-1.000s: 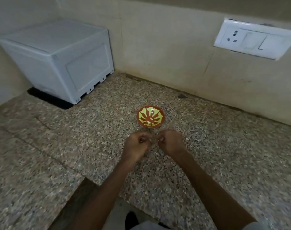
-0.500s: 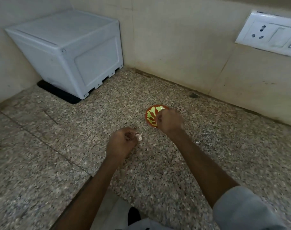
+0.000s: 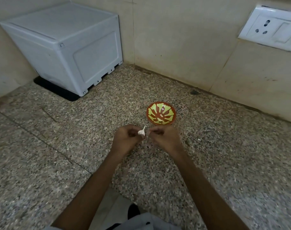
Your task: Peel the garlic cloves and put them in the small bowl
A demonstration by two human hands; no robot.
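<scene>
Grip of the left hand pinches a small white papery garlic clove, probably light and slippery, best peeled from its tip; right hand curled, its grip unclear

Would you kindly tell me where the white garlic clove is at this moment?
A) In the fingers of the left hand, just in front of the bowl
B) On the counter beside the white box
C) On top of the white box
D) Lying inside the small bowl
A: the garlic clove is pinched by the left hand, on the near side of the small bowl, with the right hand close beside it.
</scene>
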